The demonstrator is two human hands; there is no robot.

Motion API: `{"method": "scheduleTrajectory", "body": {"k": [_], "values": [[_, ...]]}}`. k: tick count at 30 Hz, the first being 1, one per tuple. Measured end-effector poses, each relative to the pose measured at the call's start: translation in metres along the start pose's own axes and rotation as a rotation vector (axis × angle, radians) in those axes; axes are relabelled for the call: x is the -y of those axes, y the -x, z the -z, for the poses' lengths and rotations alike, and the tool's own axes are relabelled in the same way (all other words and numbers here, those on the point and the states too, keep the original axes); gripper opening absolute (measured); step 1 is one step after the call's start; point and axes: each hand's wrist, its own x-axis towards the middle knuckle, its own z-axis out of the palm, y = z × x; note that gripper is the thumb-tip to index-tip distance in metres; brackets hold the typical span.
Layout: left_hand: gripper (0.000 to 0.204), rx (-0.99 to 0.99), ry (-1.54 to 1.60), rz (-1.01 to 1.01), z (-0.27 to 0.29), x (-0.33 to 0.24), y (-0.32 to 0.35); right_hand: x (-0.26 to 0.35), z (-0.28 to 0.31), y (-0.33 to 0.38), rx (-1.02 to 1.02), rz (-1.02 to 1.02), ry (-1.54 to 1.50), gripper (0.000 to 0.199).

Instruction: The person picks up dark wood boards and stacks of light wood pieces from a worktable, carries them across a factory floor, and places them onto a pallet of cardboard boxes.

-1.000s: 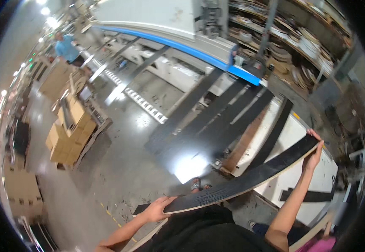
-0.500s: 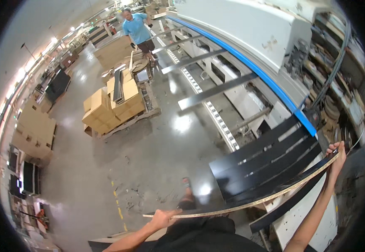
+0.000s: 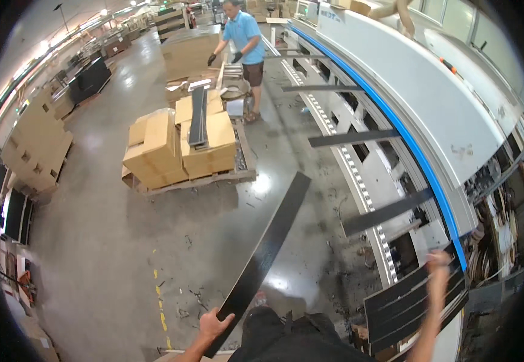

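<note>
My left hand grips the near end of a long, thin black strip. The strip runs away from me over the concrete floor, and its far end hangs free near a wooden pallet. My right hand is raised at the right, blurred, and off the strip. It hovers just above a stack of black panels lying on the conveyor rail. Whether its fingers are apart is unclear.
A long white machine with a blue edge stripe runs along the right, with black strips lying across its rail. Cardboard boxes sit on the pallet ahead. A person in a blue shirt works beyond it. Flat cardboard stacks stand at the left.
My right hand has let go of the strip's far end and dropped toward the panel stack. The strip, held by my left hand alone, has swung to point forward. My view turned left.
</note>
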Motion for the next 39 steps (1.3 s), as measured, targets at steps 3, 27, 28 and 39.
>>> {"method": "scheduleTrajectory", "body": {"k": [3,27,28,39], "values": [[0.075,0.090,-0.016,0.119,0.026,-0.014,-0.064,0.186,-0.186,0.033,0.625,-0.417,-0.246,0.067],[0.071,-0.184,0.092,0.345,0.150,-0.063,-0.584,0.434,-0.821,-0.211,1.331,-0.519,-1.046,0.050],[0.069,-0.186,0.087,0.345,0.156,-0.063,-0.628,0.419,-0.824,-0.223,1.313,-0.548,-1.062,0.047],[0.075,-0.289,0.027,0.352,0.191,0.043,-1.056,0.169,-0.704,-0.161,0.588,-1.106,-0.555,0.025]]}}
